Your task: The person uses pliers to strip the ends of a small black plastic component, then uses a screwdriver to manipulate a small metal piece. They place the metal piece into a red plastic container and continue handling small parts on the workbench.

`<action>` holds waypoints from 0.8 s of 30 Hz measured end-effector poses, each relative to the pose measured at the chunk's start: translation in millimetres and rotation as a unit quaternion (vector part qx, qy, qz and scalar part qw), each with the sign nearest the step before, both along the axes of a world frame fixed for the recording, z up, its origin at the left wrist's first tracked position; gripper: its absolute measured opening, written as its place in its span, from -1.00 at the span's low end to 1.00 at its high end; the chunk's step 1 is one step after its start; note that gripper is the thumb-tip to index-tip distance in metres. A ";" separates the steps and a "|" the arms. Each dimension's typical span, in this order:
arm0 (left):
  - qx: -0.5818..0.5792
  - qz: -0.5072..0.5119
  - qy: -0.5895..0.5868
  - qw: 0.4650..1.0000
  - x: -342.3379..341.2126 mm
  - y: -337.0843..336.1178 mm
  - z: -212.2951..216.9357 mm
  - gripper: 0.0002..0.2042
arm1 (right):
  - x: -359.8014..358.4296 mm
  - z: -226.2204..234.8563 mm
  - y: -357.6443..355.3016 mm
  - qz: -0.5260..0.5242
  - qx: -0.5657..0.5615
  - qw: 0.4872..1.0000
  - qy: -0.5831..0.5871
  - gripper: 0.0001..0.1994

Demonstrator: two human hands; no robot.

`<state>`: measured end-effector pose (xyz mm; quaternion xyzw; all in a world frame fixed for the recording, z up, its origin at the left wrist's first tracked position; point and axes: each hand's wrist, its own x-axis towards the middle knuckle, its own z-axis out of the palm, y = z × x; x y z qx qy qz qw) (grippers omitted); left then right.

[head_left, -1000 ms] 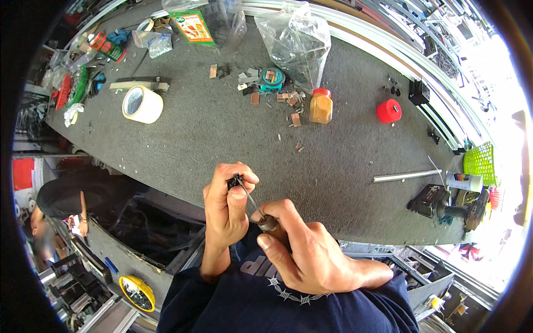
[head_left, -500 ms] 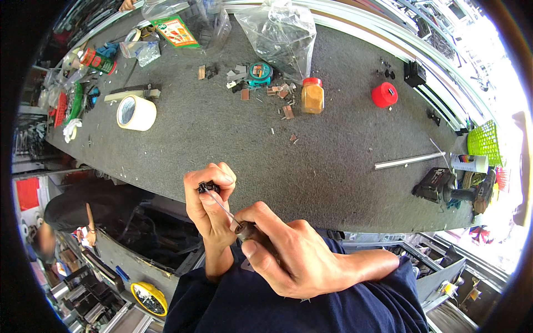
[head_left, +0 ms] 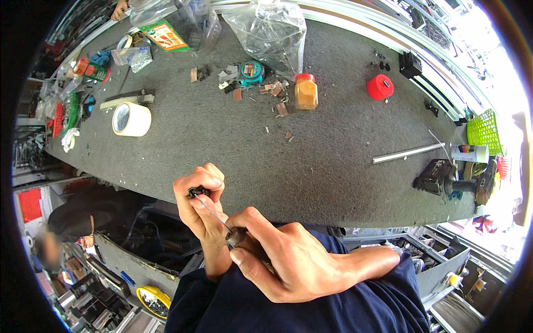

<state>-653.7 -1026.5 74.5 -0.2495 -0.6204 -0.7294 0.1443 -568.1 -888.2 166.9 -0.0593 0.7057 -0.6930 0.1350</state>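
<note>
Pinched between the thumb and curled fingers of my left hand [head_left: 193,211] is a small black plastic part [head_left: 196,191]. My right hand [head_left: 291,258] is wrapped round the dark handle of a screwdriver [head_left: 237,237]. Its thin metal shaft slants up and left, and the tip meets the black part; how it sits in it is too small to tell. Both hands are in front of my body at the near edge of the grey carpeted workbench [head_left: 311,172]. Most of the handle is hidden in my right palm.
Across the bench lie a masking tape roll [head_left: 136,119], a tape measure [head_left: 251,72], an orange-filled jar [head_left: 306,91], a red round container [head_left: 380,87] and a white strip [head_left: 408,153]. A cordless drill [head_left: 458,180] lies at right. Another person's hand [head_left: 119,10] shows at far left.
Both hands have shifted slightly left in the picture, together with the bench items, as the view turned a little. Both grips and the screwdriver's contact with the black part look the same.
</note>
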 end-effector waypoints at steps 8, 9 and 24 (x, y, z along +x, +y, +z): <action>-0.052 0.037 0.007 0.998 3.6 -1.4 -1.9 -0.59 | -0.7 -6.8 6.1 0.018 -0.043 0.997 -0.054 -0.76; -0.061 0.040 0.010 0.997 3.9 -2.2 -2.6 -0.59 | -0.9 -7.8 6.0 0.014 -0.058 0.996 -0.062 -0.76; -0.123 0.067 0.090 0.986 -3.0 -11.0 4.7 -0.68 | -8.6 -3.6 21.9 0.001 -0.051 0.998 -0.039 -0.75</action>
